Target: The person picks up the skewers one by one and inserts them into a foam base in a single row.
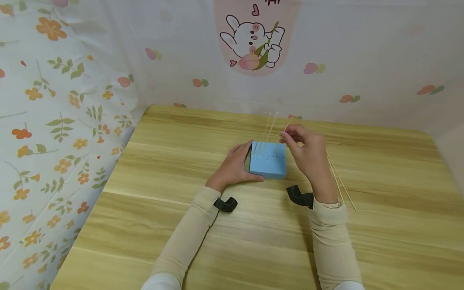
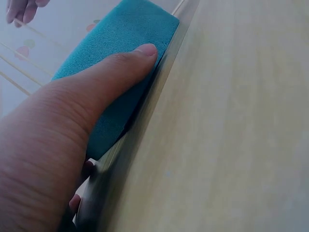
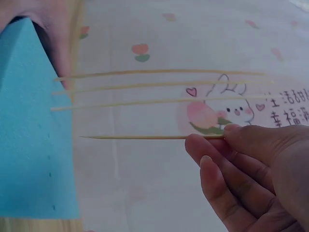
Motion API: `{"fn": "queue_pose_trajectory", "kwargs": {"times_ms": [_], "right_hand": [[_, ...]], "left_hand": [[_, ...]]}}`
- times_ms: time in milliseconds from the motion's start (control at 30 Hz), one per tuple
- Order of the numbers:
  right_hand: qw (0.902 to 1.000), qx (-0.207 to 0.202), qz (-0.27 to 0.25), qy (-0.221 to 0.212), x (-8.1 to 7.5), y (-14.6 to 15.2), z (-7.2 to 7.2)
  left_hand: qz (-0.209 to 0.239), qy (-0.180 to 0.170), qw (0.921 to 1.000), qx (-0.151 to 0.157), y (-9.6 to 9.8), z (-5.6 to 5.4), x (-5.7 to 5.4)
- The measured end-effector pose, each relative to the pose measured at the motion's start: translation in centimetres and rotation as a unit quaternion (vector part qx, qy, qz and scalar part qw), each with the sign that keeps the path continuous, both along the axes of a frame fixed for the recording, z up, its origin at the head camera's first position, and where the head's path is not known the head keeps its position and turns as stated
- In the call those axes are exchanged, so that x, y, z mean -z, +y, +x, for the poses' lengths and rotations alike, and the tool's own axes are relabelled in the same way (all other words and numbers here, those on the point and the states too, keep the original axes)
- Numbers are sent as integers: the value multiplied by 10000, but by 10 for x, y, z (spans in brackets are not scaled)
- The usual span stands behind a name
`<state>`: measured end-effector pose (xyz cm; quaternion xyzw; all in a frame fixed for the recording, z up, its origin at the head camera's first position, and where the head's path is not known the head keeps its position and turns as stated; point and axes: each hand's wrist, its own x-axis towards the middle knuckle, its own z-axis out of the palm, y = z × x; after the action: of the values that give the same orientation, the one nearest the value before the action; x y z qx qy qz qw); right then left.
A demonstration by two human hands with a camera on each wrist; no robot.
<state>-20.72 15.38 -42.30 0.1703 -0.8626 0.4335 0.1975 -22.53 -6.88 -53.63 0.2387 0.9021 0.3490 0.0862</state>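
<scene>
A light blue foam block (image 1: 269, 166) lies on the table, with a row of small dark holes in its top. Three thin bamboo skewers (image 3: 159, 72) stand in the block near its left side. My left hand (image 1: 235, 165) grips the block from the left; its thumb (image 2: 130, 63) lies along the near side. Right of the standing skewers, my right hand (image 1: 307, 151) pinches another skewer (image 3: 135, 137) between thumb and fingers. Its pointed end faces the block's top, and a small gap shows between them in the right wrist view.
Several loose skewers (image 1: 340, 181) lie on the wooden table (image 1: 391, 193) beside the right forearm, partly hidden by it. A white printed cloth (image 1: 174, 48) hangs behind the table's far edge, and a flowered cloth (image 1: 65, 133) covers the left side.
</scene>
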Motion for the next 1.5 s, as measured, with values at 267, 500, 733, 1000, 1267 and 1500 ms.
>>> {"fn": "queue_pose_trajectory", "kwargs": {"times_ms": [267, 500, 733, 1000, 1267, 1500], "right_hand": [[9995, -252, 206, -38, 7, -7, -3], [9982, -296, 363, -378, 11, -8, -4], [9978, -292, 431, -421, 12, -9, -4], [9963, -420, 660, -351, 17, -9, -4], [9935, -227, 1085, -265, 19, -7, -2], [9928, -231, 1117, -354, 21, -8, -1]], "left_hand": [[-34, 57, 10000, 10, 1, -2, 0], [5, 63, 10000, 13, 0, -2, 4], [22, 46, 10000, 1, 0, -2, 4], [5, 38, 10000, -6, 0, -1, 3], [30, 46, 10000, -6, 2, -2, 1], [92, -1, 10000, -27, 1, 0, 0]]}}
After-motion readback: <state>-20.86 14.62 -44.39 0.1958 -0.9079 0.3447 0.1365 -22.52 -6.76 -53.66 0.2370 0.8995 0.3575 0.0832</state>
